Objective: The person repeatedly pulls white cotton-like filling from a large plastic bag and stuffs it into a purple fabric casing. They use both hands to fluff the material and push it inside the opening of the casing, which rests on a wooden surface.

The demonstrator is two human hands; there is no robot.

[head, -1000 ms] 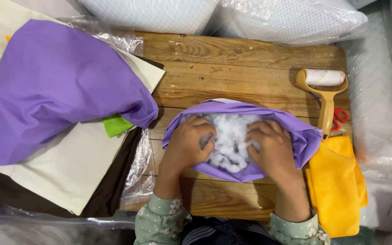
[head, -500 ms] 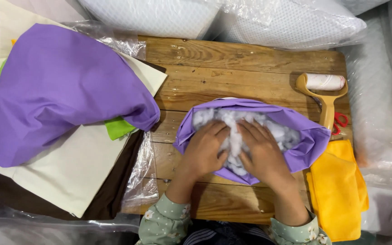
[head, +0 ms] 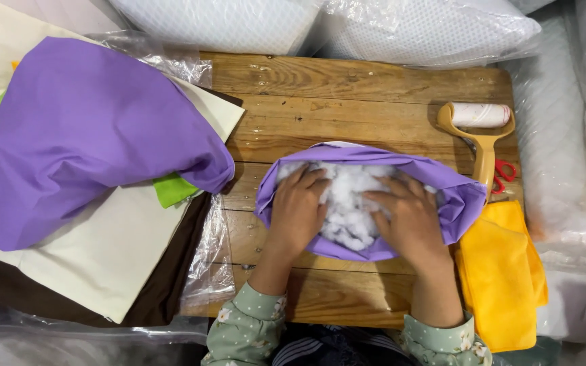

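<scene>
A purple fabric cover (head: 442, 186) lies open on the wooden table (head: 347, 102), filled with white fluffy stuffing (head: 350, 203). My left hand (head: 300, 207) presses flat on the stuffing at the cover's left side, fingers spread. On the right side my right hand (head: 412, 220) also rests on the stuffing, fingers apart and pointing left. Neither hand grips anything.
A large purple cloth (head: 89, 135) lies on cream (head: 103, 257), green (head: 171, 190) and brown fabric at the left. A lint roller (head: 481, 129) and red scissors (head: 504, 175) sit at the right, above a folded yellow cloth (head: 500, 271). Bagged white pillows (head: 408, 27) line the back.
My hands moved apart from the middle of the stuffing toward the cover's sides. The cover's opening has spread wider.
</scene>
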